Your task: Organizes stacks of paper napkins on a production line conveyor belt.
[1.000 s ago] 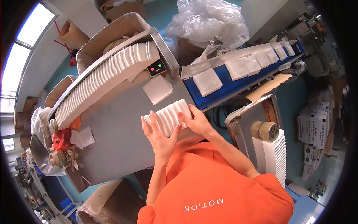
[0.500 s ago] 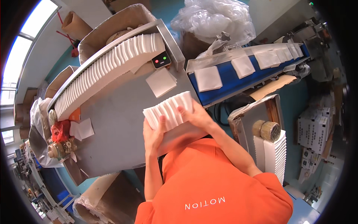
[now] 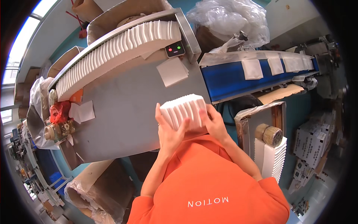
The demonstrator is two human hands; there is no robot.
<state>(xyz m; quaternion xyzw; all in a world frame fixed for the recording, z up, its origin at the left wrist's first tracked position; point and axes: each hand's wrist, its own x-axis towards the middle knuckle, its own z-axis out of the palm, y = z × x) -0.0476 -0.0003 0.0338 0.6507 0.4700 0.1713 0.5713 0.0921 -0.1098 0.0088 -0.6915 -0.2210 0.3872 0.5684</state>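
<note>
Close in front of my body, at the table's near right edge, is a short stack of folded white napkins, their folds standing side by side. My left hand is wrapped round its left end, thumb across the near side. Around the right end closes my right hand, its fingers blurred a little. A long curved row of the same white napkins stands along the raised far edge of the grey metal table. A few loose flat napkins lie beyond the stack, below a small button box.
A blue conveyor belt at the right carries several flat napkins. Tape rolls sit on another napkin row at my right. Red netting lies at the table's left end. An open carton stands below.
Both hands have drawn the stack nearer my body and slightly right, turning its folds more upright. The napkins on the belt have moved away to the right. The whole view has shifted somewhat.
</note>
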